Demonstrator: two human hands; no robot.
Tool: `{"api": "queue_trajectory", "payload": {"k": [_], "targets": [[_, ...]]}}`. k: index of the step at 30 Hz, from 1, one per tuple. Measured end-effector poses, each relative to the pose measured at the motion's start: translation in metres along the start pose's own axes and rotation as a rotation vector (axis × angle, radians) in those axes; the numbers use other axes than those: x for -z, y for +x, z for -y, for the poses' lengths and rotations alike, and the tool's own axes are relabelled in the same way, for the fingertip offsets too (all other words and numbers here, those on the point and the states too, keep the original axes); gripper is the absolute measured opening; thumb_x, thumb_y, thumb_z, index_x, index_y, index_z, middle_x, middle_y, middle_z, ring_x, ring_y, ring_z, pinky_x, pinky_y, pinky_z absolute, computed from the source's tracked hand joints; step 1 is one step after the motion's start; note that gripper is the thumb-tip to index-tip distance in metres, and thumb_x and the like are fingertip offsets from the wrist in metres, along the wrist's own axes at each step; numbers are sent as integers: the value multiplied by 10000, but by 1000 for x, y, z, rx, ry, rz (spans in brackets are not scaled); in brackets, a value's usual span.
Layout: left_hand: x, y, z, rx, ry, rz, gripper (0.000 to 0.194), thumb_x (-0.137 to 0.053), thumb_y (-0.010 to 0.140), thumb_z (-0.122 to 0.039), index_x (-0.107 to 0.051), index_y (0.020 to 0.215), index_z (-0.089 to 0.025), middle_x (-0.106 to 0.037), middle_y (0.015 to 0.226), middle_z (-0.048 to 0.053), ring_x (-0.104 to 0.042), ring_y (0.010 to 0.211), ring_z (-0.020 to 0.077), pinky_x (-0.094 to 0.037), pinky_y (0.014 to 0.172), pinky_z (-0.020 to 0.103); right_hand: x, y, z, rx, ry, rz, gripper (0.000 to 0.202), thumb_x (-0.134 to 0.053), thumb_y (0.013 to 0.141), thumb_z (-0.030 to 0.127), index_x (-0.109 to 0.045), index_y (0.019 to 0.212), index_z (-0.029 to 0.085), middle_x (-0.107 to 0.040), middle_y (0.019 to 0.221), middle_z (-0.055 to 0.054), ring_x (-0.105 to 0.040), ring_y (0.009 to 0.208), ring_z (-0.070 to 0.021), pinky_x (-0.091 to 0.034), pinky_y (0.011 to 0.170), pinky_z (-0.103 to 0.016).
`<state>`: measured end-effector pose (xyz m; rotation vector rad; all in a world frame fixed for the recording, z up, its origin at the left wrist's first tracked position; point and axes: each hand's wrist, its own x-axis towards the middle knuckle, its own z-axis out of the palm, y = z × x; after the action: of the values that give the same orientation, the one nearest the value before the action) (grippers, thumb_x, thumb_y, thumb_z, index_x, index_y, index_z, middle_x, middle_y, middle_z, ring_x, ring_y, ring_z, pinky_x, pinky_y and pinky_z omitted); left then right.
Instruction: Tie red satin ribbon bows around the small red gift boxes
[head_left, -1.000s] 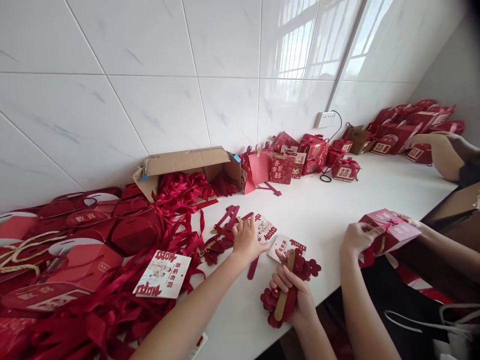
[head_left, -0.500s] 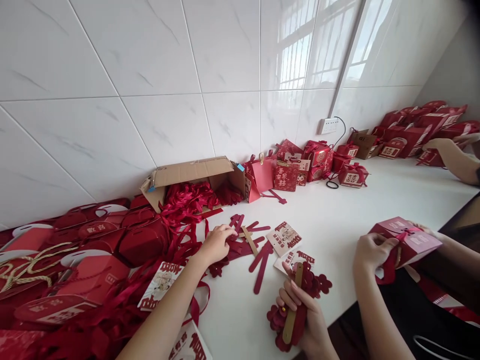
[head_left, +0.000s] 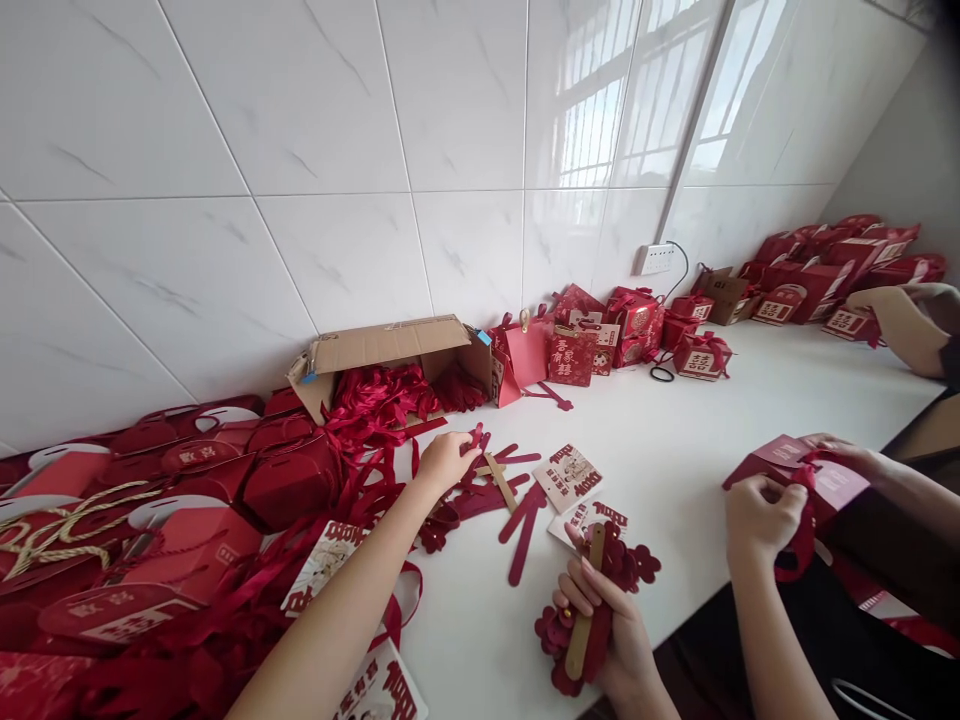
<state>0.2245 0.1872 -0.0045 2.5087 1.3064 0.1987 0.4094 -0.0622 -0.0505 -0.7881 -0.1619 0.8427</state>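
Observation:
My left hand is pinched on the end of a dark red strip, raised a little over a pile of red strips and a gold one. My right hand is wrapped round a bundle of red strips with flower-shaped ends, a gold strip lying along its top. Behind the right hand, two printed square cards lie on the white table. Red ribbons fill a cardboard box that lies open beyond the left hand.
Red folded boxes and loose ribbon cover the left side. At right, a person's hands hold a pink box with a ribbon. Finished-looking red boxes line the wall, and another person's arm is at far right.
My left hand has risen slightly up and right, now with a strip end between its fingers. My right hand has barely moved. The neighbouring person's hand has shifted on the ribbon.

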Motion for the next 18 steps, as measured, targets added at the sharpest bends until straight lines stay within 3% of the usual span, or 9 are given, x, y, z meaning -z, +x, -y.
{"api": "queue_trajectory", "payload": {"k": [3,4,6,8,10,15,18], "targets": [[-7,23,-6,91,20,117,282,-543,893,-330,-572,1114,-155,-605,1113,77,-607,944,191,-516,810,397,20,40,45,142,12,-74,300,-541,898,362,-562,1128,171,-602,1083,-73,-605,897,-183,-537,741,-368],[-9,28,-7,118,22,152,293,-548,891,-323,-564,1134,-158,-596,1136,81,-605,957,196,-520,813,401,26,53,58,189,19,-98,271,-526,889,427,-595,1038,212,-627,966,-46,-600,796,-164,-534,638,-321],[-12,34,-9,155,19,207,297,-546,893,-317,-560,1147,-164,-589,1155,82,-603,971,203,-521,817,401,38,73,76,270,32,-137,267,-519,832,548,-594,758,303,-565,653,35,-531,562,-126,-411,430,-231],[-14,36,-9,175,12,239,300,-552,890,-314,-557,1152,-170,-586,1162,82,-601,979,204,-520,819,401,45,85,83,323,34,-156,348,-565,758,587,-503,567,302,-388,463,60,-393,407,-96,-242,362,-205],[-15,34,-7,187,5,243,305,-558,886,-312,-554,1157,-172,-583,1167,83,-599,986,206,-519,821,402,47,91,82,342,26,-160,395,-620,710,567,-443,512,275,-271,420,68,-276,358,-73,-168,373,-213],[-11,31,9,198,-11,185,319,-546,892,-318,-544,1173,-166,-578,1175,86,-597,991,210,-516,827,412,37,99,87,250,-15,-146,486,-527,755,644,-360,516,255,-169,418,69,-137,368,-61,-166,395,-277],[-6,33,18,231,12,173,318,-544,894,-319,-544,1174,-168,-576,1179,86,-596,993,211,-516,829,413,24,87,83,75,-96,-88,420,-458,794,658,-469,611,280,-175,429,74,-174,360,-68,-216,406,-289]]}}
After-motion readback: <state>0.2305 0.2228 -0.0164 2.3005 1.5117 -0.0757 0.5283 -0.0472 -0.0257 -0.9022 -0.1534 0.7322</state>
